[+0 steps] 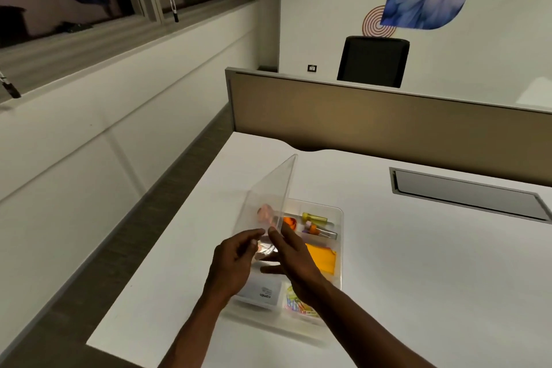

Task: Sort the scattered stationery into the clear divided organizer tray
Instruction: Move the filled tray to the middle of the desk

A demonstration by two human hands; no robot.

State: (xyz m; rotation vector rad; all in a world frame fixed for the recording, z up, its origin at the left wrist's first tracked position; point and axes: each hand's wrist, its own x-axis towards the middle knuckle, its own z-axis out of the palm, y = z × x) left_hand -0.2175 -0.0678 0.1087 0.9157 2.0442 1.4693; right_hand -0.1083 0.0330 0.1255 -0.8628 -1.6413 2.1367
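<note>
A clear plastic divided organizer tray (339,218) sits on a white desk (418,263), towards the near left part of the desktop. A clear, flat plastic lid (268,185) stands nearly upright over the tray's left side, its top edge tilted towards the far end of the desk.

The left hand (231,263) is at the lid's lower near corner, fingers curled and drawn together, fingertips touching the lid's edge in what reads as a pinch. The right hand (294,257) lies just beside it on the right, fingers extended and held together, fingertips against the same lower edge of the lid; whether it grips or merely steadies the lid cannot be told. Both forearms enter from the near edge of the view.

Contents of the tray, as far as visible: a yellow cylindrical item (315,218) in the far right compartment; a small orange item (289,222) just left of it; a slim metallic item with an orange end (321,231) just nearer; a block of orange-yellow sticky notes (324,257) in the middle right compartment; a white labelled packet (263,293) in the near left compartment; a heap of multicoloured paper clips (298,305) in the near right compartment. A pinkish object (265,213) shows blurred through the lid; its kind cannot be told.

A tan partition panel (388,116) borders the far edge of the desk, with a black chair back (373,61) beyond it
</note>
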